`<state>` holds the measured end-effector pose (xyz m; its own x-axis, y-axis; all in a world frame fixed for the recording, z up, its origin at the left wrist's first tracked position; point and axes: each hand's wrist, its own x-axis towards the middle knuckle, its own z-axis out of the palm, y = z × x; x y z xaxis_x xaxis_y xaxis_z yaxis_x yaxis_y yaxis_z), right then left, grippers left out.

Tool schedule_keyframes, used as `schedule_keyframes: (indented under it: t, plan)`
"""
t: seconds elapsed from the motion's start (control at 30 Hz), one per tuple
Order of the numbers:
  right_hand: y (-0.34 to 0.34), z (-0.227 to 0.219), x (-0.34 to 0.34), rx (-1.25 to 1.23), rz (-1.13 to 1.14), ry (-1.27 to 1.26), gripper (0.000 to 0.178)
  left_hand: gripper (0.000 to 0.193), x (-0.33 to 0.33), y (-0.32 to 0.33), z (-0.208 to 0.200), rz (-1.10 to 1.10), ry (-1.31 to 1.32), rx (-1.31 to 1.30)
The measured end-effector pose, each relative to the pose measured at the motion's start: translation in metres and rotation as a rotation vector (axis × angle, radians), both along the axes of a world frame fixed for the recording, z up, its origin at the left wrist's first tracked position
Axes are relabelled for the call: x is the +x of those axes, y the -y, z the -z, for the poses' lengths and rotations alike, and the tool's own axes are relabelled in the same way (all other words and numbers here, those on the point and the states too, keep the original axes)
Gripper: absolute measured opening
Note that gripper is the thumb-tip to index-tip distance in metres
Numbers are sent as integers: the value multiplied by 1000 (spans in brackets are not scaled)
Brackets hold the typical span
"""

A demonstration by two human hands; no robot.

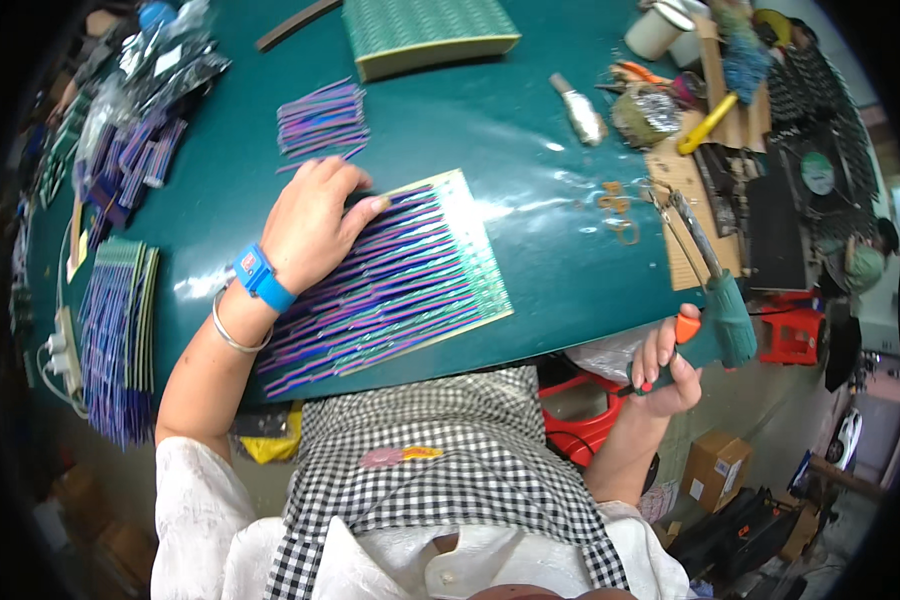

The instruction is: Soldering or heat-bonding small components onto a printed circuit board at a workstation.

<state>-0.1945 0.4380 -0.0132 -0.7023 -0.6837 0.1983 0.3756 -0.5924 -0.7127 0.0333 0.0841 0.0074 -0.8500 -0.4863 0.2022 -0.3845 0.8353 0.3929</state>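
A pale-edged green circuit-board panel (482,262) lies at the table's near edge, crossed by many purple and blue wire strips (395,275). My left hand (320,215) rests over its upper left corner, thumb apart from the bent fingers and touching the strips; its fingertips are partly hidden. My right hand (665,370), off the table's near edge, is closed around a small hand tool (686,330) with orange and dark parts; its working end cannot be made out. Beside it, a green-handled soldering iron (727,315) leans on the table edge. Past my left hand lies a bundle of wire strips (322,118).
A stack of wired panels (120,330) hangs over the left edge, near a power strip (65,350). A green block of boards (425,35) stands at the back. Wooden board (675,220), yellow-handled tool (708,124) and clutter fill the right. A red stool (585,415) stands below.
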Motion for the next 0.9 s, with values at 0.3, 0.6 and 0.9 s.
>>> schedule_keyframes:
  t: [0.3,0.6,0.9]
  plan:
    - [-1,-3,-53,-295,85,62,58,33,-17,-13,3,-107,122,106]
    - [84,-17,-79,172,356,-74,50,34,-20,-18,6,-165,83,12]
    - [84,8,4,132,67,-17,55,29,-9,-46,7,-14,85,51]
